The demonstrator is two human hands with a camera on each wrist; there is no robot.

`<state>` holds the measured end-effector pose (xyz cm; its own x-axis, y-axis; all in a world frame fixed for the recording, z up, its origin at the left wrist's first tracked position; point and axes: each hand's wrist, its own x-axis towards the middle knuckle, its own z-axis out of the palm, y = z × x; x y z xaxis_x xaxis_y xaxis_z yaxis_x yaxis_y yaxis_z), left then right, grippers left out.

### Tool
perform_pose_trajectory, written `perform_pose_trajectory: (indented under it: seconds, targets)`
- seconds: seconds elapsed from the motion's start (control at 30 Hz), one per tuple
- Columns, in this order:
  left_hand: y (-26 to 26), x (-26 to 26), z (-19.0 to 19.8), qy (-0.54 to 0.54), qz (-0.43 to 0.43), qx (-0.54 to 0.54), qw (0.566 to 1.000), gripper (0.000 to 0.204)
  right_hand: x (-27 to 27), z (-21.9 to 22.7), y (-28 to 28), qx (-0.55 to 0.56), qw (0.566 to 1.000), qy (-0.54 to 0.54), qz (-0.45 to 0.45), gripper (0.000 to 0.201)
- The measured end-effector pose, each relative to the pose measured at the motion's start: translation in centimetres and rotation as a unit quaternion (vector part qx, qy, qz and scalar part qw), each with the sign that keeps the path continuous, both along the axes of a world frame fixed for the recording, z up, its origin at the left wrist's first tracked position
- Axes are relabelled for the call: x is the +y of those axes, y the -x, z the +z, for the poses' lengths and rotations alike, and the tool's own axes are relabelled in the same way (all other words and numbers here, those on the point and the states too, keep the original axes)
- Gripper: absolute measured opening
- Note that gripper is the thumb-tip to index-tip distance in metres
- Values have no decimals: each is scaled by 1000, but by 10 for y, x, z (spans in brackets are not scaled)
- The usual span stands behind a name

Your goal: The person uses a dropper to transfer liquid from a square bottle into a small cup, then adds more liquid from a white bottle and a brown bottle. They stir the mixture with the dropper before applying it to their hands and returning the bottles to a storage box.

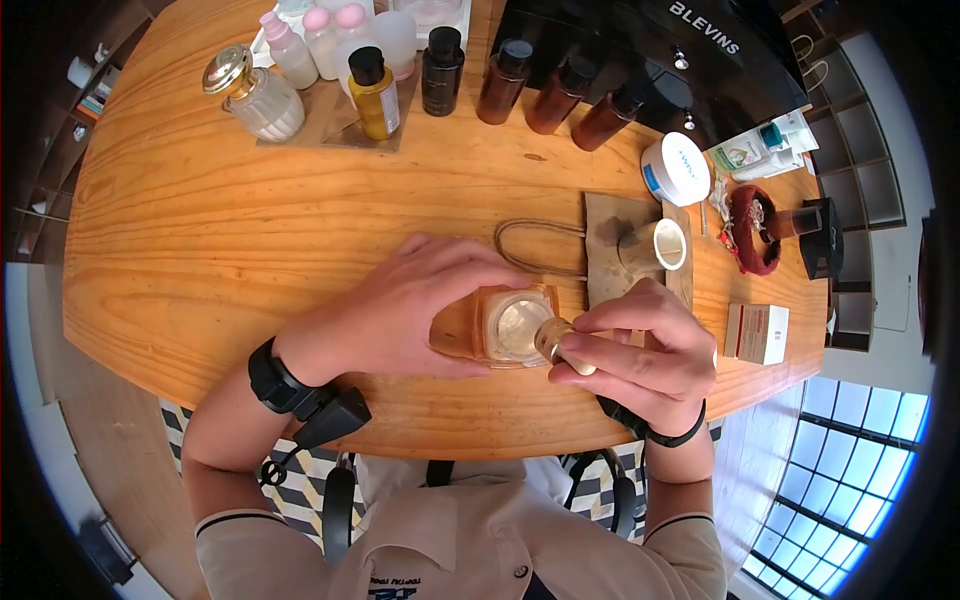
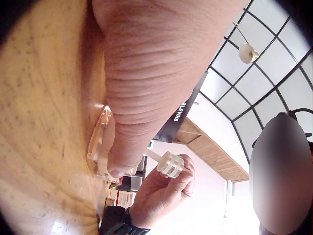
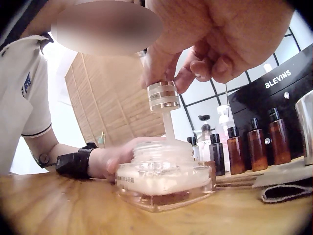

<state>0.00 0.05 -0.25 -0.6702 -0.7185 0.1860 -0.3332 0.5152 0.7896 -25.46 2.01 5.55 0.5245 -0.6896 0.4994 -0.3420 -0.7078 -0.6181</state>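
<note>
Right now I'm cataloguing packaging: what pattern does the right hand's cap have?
The cap has shiny gold and pale bands, clearest in the right wrist view.

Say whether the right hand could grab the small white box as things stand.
Probably not straight away: the right hand pinches the capped stick at the open jar, though only tabletop seems to lie between it and the box.

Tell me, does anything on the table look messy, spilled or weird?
One thing: the flat brown bag under the cup has dark blotches, like stains, though they could be its pattern. I can't see any spill around the open jar that the left hand holds.
</note>
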Motion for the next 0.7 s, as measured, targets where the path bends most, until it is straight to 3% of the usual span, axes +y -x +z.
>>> perform_pose_trajectory:
  seconds: [0.7]
  targets:
    - [0, 1, -1, 7, 5, 3, 1000, 72, -2, 2, 2, 1, 999, 25, 25, 27]
